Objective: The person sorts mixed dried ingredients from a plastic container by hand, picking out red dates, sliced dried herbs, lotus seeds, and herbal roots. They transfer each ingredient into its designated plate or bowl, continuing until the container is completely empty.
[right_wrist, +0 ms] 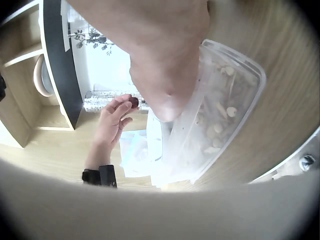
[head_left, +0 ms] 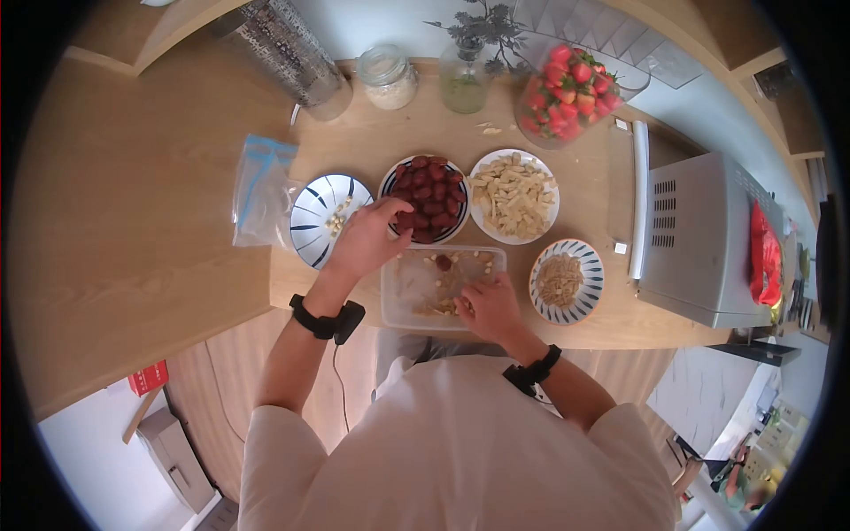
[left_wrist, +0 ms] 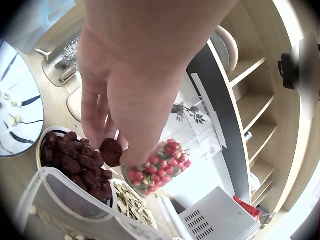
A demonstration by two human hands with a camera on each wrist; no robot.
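Note:
My left hand (head_left: 367,237) pinches a dark red date (left_wrist: 111,152) between thumb and fingertips, just above the near left edge of the bowl of dates (head_left: 431,190). In front of that bowl lies a clear plastic container (head_left: 398,296) with pale slices and one date (head_left: 443,263) in it. My right hand (head_left: 490,310) is over the container's right side, its fingers bent downward; whether they hold anything is hidden. The left wrist view shows the bowl's dates (left_wrist: 75,160) beside the container's raised corner.
A plate with small pale pieces (head_left: 310,221) and a zip bag (head_left: 257,199) are at the left. Pale sliced pieces (head_left: 513,196) fill a plate; flakes (head_left: 560,280) lie in a bowl at right. Behind stand a jar (head_left: 387,78), a vase (head_left: 464,84) and strawberries (head_left: 571,93). A grey appliance (head_left: 699,239) stands right.

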